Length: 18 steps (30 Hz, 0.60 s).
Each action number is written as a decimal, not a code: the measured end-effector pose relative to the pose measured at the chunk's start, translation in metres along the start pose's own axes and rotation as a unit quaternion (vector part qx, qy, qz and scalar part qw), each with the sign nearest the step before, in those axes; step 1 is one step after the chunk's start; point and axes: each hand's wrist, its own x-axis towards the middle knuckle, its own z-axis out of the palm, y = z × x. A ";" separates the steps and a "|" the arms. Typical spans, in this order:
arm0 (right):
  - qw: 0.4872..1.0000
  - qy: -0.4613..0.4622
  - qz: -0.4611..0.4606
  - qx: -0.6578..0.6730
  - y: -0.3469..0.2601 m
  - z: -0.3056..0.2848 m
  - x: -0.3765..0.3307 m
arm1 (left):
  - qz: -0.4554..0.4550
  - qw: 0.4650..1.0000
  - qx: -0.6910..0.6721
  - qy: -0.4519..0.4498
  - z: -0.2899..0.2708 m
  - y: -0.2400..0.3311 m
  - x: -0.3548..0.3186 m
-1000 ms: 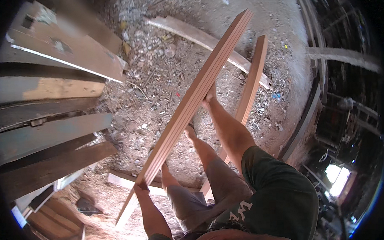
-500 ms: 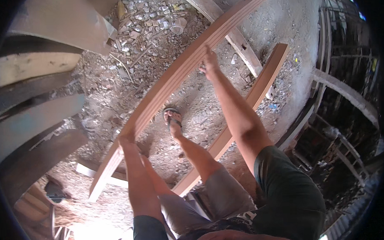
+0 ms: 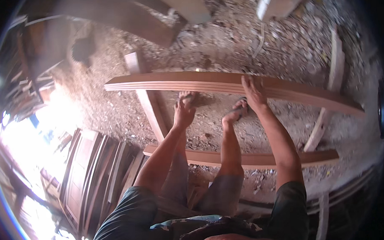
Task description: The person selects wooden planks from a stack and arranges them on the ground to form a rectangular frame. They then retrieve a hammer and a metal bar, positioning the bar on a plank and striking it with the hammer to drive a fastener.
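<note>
A person carries a long grooved wooden board (image 3: 224, 87) across a debris-strewn workshop yard, seen from a head-mounted camera looking down. The board runs nearly level across the middle of the view, held in front of the body above the ground, its left end free in the air and its right end dipping toward the lower right.

The right hand (image 3: 253, 94) lies over the board's near edge just right of centre, fingers spread across the upper face and thumb side wrapped under; its grip is closed on the board. The left hand (image 3: 183, 114) sits below the board's underside left of centre, fingers curled upward against it; whether that grip closes round the edge or only props it cannot be told from this angle.

Both feet in sandals (image 3: 238, 112) stand on the dirt floor (image 3: 282, 45) right under the board, amid wood chips and rubble. Another plank (image 3: 244, 159) lies flat on the ground behind the feet, touching a narrower upright-lying strip (image 3: 148, 100) that crosses under the carried board. A pale batten (image 3: 326, 102) lies angled at the right. At the lower left, a stack of panelled wooden doors (image 3: 96, 174) leans together on edge, beside a patch of glaring sunlight.
</note>
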 end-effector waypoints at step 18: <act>0.945 -0.263 0.135 -0.138 0.080 -0.081 -0.058 | -0.361 0.900 -0.181 -0.163 -0.062 -0.186 -0.304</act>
